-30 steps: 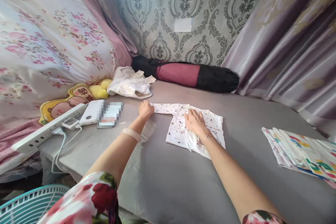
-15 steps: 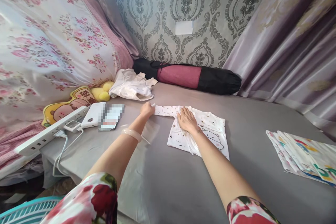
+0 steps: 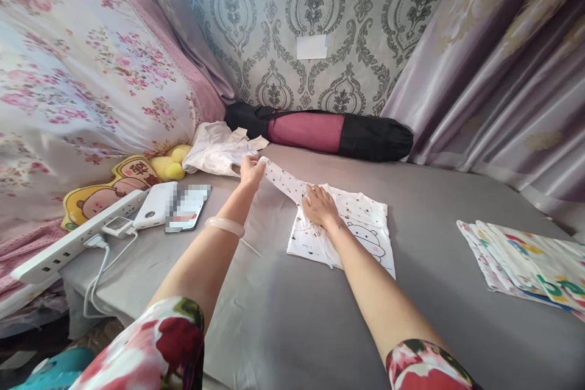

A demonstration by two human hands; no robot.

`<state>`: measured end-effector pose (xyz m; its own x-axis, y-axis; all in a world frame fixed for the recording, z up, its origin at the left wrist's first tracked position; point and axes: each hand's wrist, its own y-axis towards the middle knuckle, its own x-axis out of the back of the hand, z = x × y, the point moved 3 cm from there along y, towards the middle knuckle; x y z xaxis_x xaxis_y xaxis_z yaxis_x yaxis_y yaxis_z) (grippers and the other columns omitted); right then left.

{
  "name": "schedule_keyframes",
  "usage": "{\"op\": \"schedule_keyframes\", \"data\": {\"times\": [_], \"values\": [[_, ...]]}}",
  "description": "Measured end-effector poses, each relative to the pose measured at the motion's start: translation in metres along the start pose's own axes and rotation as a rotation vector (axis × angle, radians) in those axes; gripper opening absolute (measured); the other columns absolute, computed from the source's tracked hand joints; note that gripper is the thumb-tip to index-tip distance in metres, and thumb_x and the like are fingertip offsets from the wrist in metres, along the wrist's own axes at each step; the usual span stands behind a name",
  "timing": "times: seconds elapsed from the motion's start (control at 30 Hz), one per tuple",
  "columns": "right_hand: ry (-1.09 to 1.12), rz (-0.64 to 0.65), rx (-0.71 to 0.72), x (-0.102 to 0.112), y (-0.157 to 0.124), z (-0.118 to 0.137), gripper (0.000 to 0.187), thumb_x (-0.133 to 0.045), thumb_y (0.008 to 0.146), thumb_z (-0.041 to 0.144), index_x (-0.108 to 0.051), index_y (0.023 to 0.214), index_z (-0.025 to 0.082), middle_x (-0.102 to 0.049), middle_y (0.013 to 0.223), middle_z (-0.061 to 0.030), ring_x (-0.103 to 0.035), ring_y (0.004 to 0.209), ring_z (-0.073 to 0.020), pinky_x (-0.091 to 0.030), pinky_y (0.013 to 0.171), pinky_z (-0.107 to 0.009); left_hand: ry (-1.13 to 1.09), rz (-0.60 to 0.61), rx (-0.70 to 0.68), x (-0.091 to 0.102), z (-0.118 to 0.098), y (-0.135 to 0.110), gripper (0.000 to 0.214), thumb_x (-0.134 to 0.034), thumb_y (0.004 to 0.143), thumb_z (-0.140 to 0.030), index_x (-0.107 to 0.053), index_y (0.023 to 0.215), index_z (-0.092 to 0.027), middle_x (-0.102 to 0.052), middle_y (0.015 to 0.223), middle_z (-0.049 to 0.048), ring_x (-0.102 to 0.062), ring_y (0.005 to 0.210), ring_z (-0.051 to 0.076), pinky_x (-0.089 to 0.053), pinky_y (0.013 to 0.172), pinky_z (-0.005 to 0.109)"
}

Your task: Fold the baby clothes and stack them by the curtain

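Note:
A small white baby garment (image 3: 361,231) with tiny prints and a bear face lies on the grey bed sheet (image 3: 320,317). My left hand (image 3: 251,172) is closed on the end of its sleeve (image 3: 283,181) and holds that sleeve lifted off the sheet, stretched out to the left. My right hand (image 3: 320,206) lies flat with fingers spread on the garment's upper left part, pinning it down. A pale bangle (image 3: 225,226) sits on my left wrist.
A crumpled white cloth (image 3: 217,149) lies just beyond my left hand. A black and pink roll bag (image 3: 320,131) rests against the wall. Folded colourful cloths (image 3: 530,265) sit at right. A power strip (image 3: 68,241), a white power bank (image 3: 155,206) and a yellow plush (image 3: 123,180) are at left.
My left hand has lifted the sleeve end up and away from the sheet. My right hand has slid left along the garment towards the sleeve's base.

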<state>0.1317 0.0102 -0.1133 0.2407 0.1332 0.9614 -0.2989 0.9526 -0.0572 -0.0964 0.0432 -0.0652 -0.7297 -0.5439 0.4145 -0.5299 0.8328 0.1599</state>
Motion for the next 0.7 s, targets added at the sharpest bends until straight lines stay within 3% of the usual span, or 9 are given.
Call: {"op": "schedule_keyframes", "data": {"times": [0.13, 0.23, 0.47, 0.7], "values": [[0.007, 0.020, -0.028, 0.002, 0.003, 0.002, 0.061, -0.023, 0.097, 0.040, -0.021, 0.155, 0.020, -0.021, 0.160, -0.0114, -0.017, 0.146, -0.0272, -0.014, 0.116, -0.040, -0.263, 0.020, 0.065, -0.001, -0.020, -0.007, 0.037, -0.060, 0.076, -0.021, -0.049, 0.110, -0.015, -0.063, 0.089, 0.0045, -0.064, 0.074, 0.016, -0.050, 0.063, 0.026], [-0.010, 0.047, -0.061, 0.008, 0.007, 0.008, 0.061, -0.027, 0.096, 0.038, -0.023, 0.154, 0.020, -0.022, 0.159, -0.0122, -0.019, 0.145, -0.0284, -0.017, 0.115, -0.041, -0.347, 0.051, 0.009, -0.004, -0.039, -0.013, 0.035, -0.060, 0.073, -0.020, -0.050, 0.107, -0.015, -0.063, 0.082, 0.0025, -0.061, 0.066, 0.013, -0.046, 0.059, 0.024], [-0.060, 0.134, -0.163, 0.020, 0.016, 0.021, 0.063, -0.029, 0.093, 0.044, -0.028, 0.152, 0.023, -0.028, 0.155, -0.0141, -0.027, 0.140, -0.0317, -0.028, 0.107, -0.045, -0.398, 0.184, -0.165, -0.019, -0.078, -0.041, 0.033, -0.061, 0.072, -0.017, -0.052, 0.104, -0.016, -0.056, 0.066, -0.0049, -0.049, 0.051, 0.008, -0.037, 0.051, 0.019], [-0.008, 0.076, -0.160, 0.016, 0.021, 0.021, 0.062, -0.032, 0.092, 0.051, -0.038, 0.147, 0.024, -0.032, 0.154, -0.0157, -0.031, 0.139, -0.0351, -0.029, 0.106, -0.050, -0.315, 0.276, -0.123, -0.044, -0.089, -0.064, 0.030, -0.060, 0.075, -0.014, -0.054, 0.104, -0.015, -0.061, 0.070, -0.0019, -0.052, 0.054, 0.010, -0.042, 0.054, 0.021]]}}
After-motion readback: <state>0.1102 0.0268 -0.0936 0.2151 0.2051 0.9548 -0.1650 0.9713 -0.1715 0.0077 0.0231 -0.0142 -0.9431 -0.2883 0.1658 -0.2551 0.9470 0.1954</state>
